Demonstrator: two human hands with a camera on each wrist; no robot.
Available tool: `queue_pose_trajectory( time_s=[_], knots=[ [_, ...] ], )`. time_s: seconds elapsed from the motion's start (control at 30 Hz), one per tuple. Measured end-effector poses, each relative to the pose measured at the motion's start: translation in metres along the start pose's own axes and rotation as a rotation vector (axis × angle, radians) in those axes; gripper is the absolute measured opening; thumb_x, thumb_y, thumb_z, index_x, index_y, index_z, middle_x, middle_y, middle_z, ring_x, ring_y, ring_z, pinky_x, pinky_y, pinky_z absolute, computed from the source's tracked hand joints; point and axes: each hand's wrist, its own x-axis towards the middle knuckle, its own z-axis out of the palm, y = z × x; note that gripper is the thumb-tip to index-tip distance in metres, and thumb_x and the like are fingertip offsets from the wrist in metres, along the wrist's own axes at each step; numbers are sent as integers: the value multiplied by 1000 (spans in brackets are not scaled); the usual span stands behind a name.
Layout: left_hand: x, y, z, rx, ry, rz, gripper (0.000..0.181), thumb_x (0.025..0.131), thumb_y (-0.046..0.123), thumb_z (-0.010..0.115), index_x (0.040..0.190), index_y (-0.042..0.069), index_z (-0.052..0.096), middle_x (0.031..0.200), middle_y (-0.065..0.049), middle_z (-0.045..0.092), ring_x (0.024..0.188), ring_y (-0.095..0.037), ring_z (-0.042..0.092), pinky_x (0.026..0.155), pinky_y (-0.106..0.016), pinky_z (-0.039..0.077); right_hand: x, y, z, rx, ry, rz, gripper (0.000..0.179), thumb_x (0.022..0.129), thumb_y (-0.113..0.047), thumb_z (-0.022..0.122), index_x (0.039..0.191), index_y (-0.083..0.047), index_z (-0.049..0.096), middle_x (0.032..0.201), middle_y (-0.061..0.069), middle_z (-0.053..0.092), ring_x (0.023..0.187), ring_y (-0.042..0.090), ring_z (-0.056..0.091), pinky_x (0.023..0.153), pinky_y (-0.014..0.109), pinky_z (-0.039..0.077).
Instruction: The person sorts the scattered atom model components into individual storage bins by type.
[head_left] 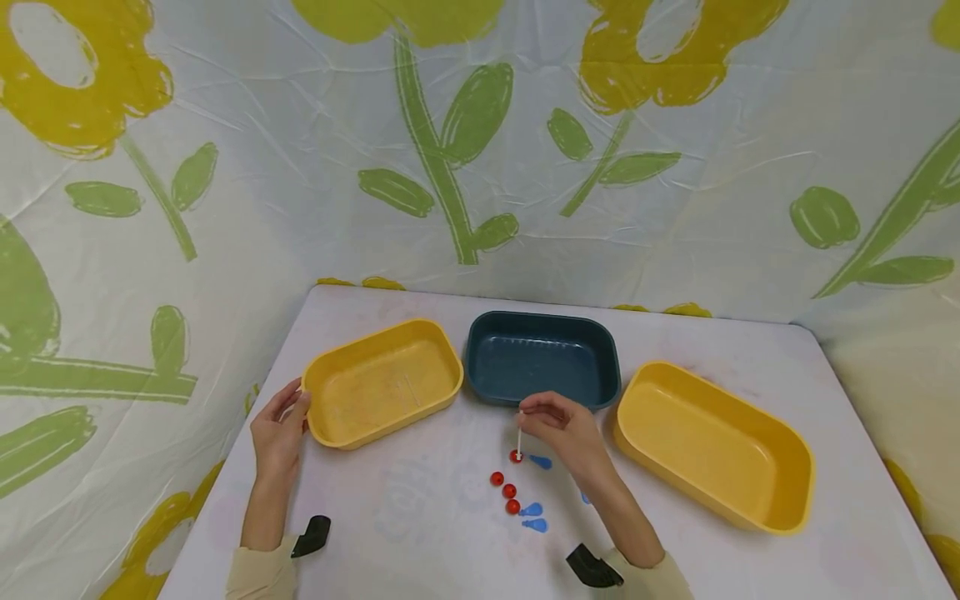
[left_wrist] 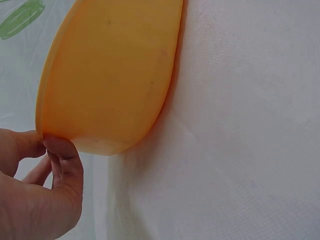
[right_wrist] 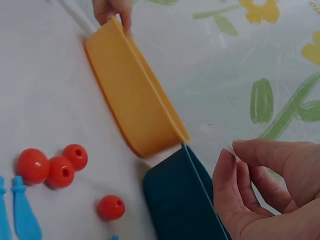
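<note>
In the head view my left hand (head_left: 277,437) pinches the near-left corner rim of the left yellow bin (head_left: 330,433). The left wrist view shows thumb and fingers around that bin's rim (left_wrist: 42,100). My right hand (head_left: 566,433) pinches a thin white stick (head_left: 520,435) between thumb and fingertips, near the dark teal bin's front edge. The right wrist view shows the stick (right_wrist: 219,139) in the air, with a small pale end. Seen from the head, its lower end overlaps a red bead (head_left: 513,457); the right wrist view shows that bead (right_wrist: 111,207) on the table, apart from it.
Several red beads (head_left: 509,492) with holes lie nearer me, beside blue drop-shaped pieces (head_left: 535,525). Thin pale sticks (head_left: 408,390) lie inside the left yellow bin. The dark teal bin (head_left: 480,392) stands between it and another yellow bin (head_left: 693,467) on the right.
</note>
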Motion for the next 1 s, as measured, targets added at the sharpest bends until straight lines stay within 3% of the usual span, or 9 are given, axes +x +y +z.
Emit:
queue_pose_trajectory(
  time_s=[0.17, 0.6, 1.0],
  knots=[
    [0, 1, 0, -10, 0, 8, 44, 100, 24, 68, 142, 12, 62, 119, 2, 55, 92, -8, 59, 70, -12, 52, 10, -6, 8, -8, 1, -20, 36, 94, -21, 78, 122, -1, 66, 113, 12, 71, 102, 24, 69, 92, 22, 55],
    [1, 0, -1, -16, -5, 9, 43, 101, 22, 68, 142, 11, 62, 119, 1, 55, 89, -5, 58, 67, -12, 51, 36, -31, 38, 54, -19, -116, 28, 93, -11, 78, 116, 1, 68, 108, 16, 71, 93, 20, 70, 88, 24, 57],
    [-1, 2, 1, 1, -5, 0, 44, 101, 23, 67, 143, 12, 61, 121, 2, 55, 94, -7, 58, 71, -12, 52, 57, -40, 66, 58, -43, -148, 29, 92, -6, 77, 117, 5, 67, 106, 13, 71, 89, 15, 70, 85, 21, 56]
  ],
)
